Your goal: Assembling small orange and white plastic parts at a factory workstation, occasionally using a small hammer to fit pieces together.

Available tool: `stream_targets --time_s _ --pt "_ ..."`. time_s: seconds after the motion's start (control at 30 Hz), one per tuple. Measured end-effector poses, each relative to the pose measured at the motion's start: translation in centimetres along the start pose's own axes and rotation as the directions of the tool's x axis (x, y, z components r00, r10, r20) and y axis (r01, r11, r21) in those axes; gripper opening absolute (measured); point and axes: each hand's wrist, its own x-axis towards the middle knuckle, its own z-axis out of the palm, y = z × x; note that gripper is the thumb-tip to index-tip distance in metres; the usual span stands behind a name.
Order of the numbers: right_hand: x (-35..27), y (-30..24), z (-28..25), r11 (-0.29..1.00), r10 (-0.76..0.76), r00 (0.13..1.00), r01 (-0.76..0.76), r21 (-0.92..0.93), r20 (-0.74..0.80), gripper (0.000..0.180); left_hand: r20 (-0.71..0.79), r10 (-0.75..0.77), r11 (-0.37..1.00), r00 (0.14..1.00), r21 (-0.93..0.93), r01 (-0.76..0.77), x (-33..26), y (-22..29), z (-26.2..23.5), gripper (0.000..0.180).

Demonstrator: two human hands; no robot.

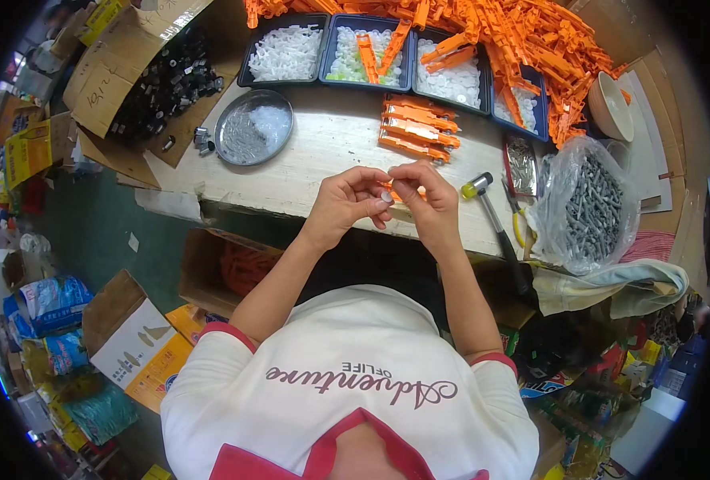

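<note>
My left hand [345, 202] and my right hand [428, 202] meet over the front edge of the worktable, fingertips almost touching. Both are closed in a pinch. A small white plastic part [386, 196] shows at the fingers of my left hand. Whatever my right fingertips grip is too small and covered to make out. Partly hidden behind the hands lies an orange plastic piece [407, 192]. Just beyond them, several orange plastic pieces with metal strips [419, 128] lie in a stacked row on the table.
Dark trays [323, 78] of small white parts line the back, below a heap of orange pieces [523, 40]. A round metal dish [225, 148] stands left. To the right lie a hammer [495, 216], a plastic bag of screws [587, 204] and a cloth [603, 284].
</note>
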Motion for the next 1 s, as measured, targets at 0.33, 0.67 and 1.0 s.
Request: stream_targets --time_s 0.33,0.67,1.0 --pt "-0.1 0.1 0.6 0.854 -0.269 0.956 0.295 -0.428 0.121 0.016 -0.028 0.042 0.997 0.999 0.060 -0.041 -0.4 -0.4 0.0 0.027" --pt "-1.5 1.6 0.2 0.908 -0.203 0.979 0.191 -0.374 0.007 0.010 -0.100 0.068 0.996 0.993 -0.057 -0.074 -0.4 -1.8 0.0 0.020" --pt "-1.1 3.7 -0.4 0.862 -0.153 0.988 0.138 -0.489 0.010 0.006 -0.175 0.057 0.951 0.983 0.308 0.000 0.5 -0.7 0.2 0.021"
